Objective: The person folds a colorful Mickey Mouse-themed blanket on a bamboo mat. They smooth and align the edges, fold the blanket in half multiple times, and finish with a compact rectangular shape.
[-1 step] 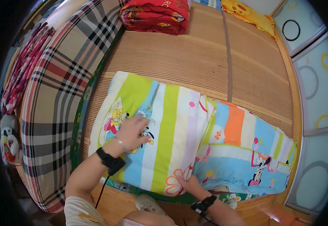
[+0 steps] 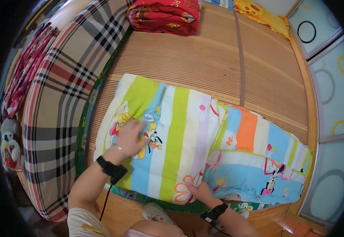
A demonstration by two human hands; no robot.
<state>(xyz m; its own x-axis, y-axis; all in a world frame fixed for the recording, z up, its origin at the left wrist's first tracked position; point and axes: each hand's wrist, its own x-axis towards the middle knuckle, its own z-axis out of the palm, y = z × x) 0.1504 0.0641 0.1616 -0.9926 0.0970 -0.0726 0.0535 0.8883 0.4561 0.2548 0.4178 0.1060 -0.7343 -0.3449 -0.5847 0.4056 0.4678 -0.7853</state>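
Note:
A quilt (image 2: 182,118) with green, blue, white and lilac stripes and cartoon figures lies folded over on itself at the near side of the bed. Its right part (image 2: 247,134) shows orange and blue stripes and is lower and looser. My left hand (image 2: 130,137) rests on the left part of the folded layer, fingers apart and pressed to the cloth, holding nothing. At the near edge, my right hand (image 2: 200,193) grips the fold of the quilt, its thumb on top; the other fingers are mostly hidden.
A slatted mat (image 2: 180,59) covers the bed. A rolled red quilt (image 2: 164,17) and a yellow pillow (image 2: 263,15) lie at the far end. A plaid padded headboard (image 2: 67,87) stands left, with a plush toy (image 2: 11,148) beyond. Sliding doors (image 2: 336,87) border the right.
My left hand has shifted a little left over the quilt, uncovering more of a printed figure beside it. My right hand keeps its hold in the same place.

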